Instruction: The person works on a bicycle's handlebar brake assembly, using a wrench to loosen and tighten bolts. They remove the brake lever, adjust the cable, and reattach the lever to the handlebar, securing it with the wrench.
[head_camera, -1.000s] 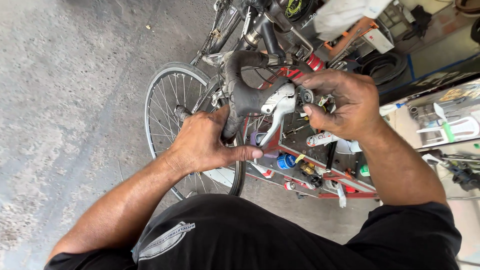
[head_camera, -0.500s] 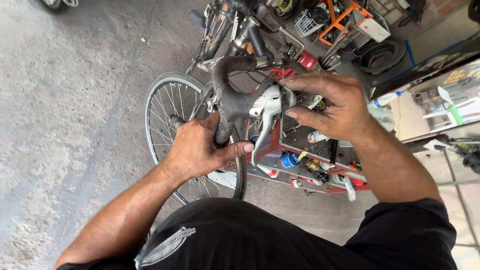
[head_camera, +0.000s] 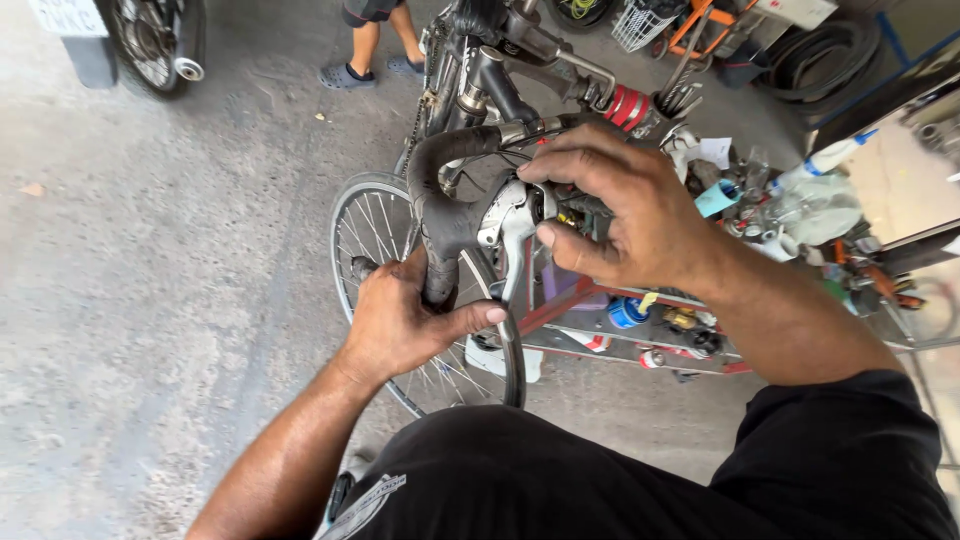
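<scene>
My view has tipped up and away over the last second: the floor beyond the bicycle now shows, with another person's sandalled feet (head_camera: 372, 62) and a motorbike wheel (head_camera: 150, 40) at the top. My right hand (head_camera: 630, 220) has slid from the side of the silver brake lever (head_camera: 508, 228) to over its top. My left hand (head_camera: 405, 320) has slipped lower on the handlebar (head_camera: 440, 190), the thumb now stretched out.

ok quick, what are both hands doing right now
left hand: closed around the lower end of the black drop handlebar.
right hand: fingers curled on the silver brake lever body, gripping it.
</scene>
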